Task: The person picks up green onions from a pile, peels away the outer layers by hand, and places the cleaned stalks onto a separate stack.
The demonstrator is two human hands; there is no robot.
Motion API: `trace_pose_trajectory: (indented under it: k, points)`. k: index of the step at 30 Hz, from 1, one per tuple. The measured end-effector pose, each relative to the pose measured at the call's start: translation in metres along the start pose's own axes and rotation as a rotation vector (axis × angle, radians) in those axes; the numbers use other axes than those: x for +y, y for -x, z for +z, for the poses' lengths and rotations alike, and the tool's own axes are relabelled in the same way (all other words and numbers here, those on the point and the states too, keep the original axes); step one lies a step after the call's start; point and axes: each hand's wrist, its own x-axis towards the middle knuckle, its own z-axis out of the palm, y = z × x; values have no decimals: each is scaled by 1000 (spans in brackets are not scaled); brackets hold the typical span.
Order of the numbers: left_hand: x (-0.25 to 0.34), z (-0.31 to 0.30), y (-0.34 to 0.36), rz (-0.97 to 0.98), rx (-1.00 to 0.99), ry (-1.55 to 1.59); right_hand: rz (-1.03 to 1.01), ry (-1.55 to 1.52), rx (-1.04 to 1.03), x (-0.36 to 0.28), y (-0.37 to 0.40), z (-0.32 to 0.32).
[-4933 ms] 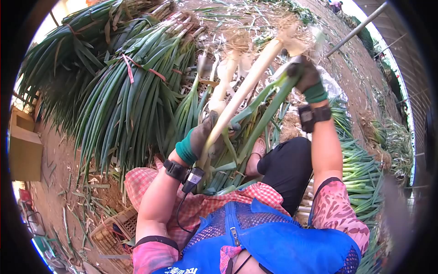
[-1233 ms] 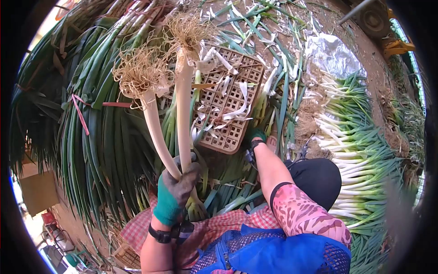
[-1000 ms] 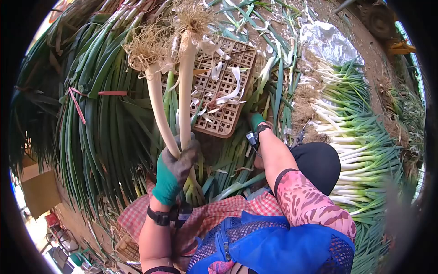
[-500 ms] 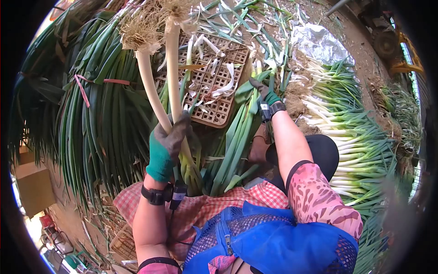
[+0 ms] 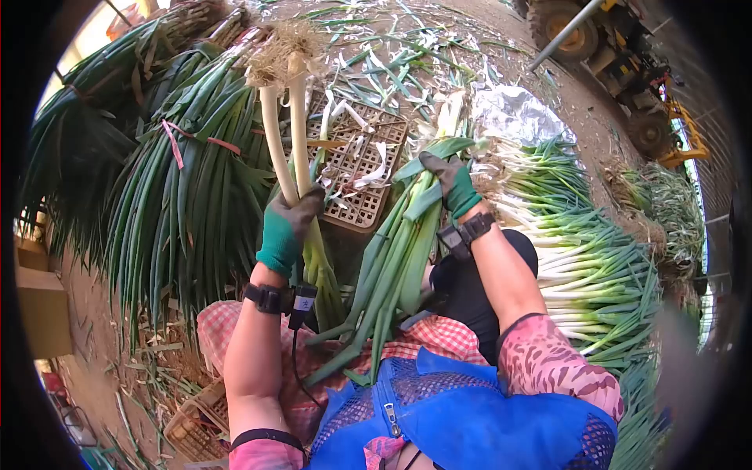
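Note:
My left hand point(image 5: 294, 223), in a green and dark glove, is closed around two long green onions point(image 5: 300, 129). Their white stalks and bushy roots point away from me, and their green tops hang below the fist. My right hand point(image 5: 453, 184), gloved alike, grips the leaves of more green onions point(image 5: 411, 227), which trail down toward my lap. Pale stalks point(image 5: 450, 113) show beyond that hand. Between the two hands and farther off is a brown plastic crate point(image 5: 362, 215) with peeled scraps on it.
Large heaps of green onions point(image 5: 188, 219) stand at the left, with a pink tie point(image 5: 172, 145). Cleaned green onions point(image 5: 560, 258) lie in a long row at the right, near a silvery sheet point(image 5: 521, 113). Behind are scattered leaves point(image 5: 407, 70) and a wheeled machine point(image 5: 576, 35).
My right hand has risen slightly toward me, lifting and turning the leaves it grips over my lap. My left hand still holds its two stalks. The camera view has shifted.

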Motion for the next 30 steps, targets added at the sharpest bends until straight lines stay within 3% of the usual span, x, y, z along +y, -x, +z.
trace_pose_trajectory:
  k: [1,2,4,7,9,11,13,14,17,22,23,25,27,30]
  points:
    - [4,-1,4,-12,15,16,-59,-65,76,-6,1,8]
    - [5,-3,6,-29,18,17,-428,544,0,-22,0,2]
    - [9,-9,6,-52,24,22,-154,-172,136,-35,3,12]
    - [9,-15,3,-49,56,54,110,-1105,161,-47,-9,20]
    - [11,-16,1,-61,51,38,349,-468,124,-71,-18,18]
    - [13,-14,0,-70,43,39,44,-72,-57,-29,-28,8]
    - [15,-12,-1,-74,46,59,472,-791,82,-32,-57,10]
    - [14,-13,-1,-68,45,63,472,-810,104,-41,-71,1]
    - [12,-15,-3,-47,22,78,163,-567,95,-32,-101,-28]
    - [17,-13,-7,-11,-10,132,353,-599,221,-139,-89,-34]
    - [22,-11,-5,-18,-11,114,556,-450,260,-152,-82,-20]
    - [35,-4,-1,-37,-12,74,466,-360,50,-151,-33,8]
    - [29,2,-1,52,-94,141,379,-1287,-68,-181,5,46]
    - [30,-4,0,43,-146,151,306,-837,-237,-177,51,102]
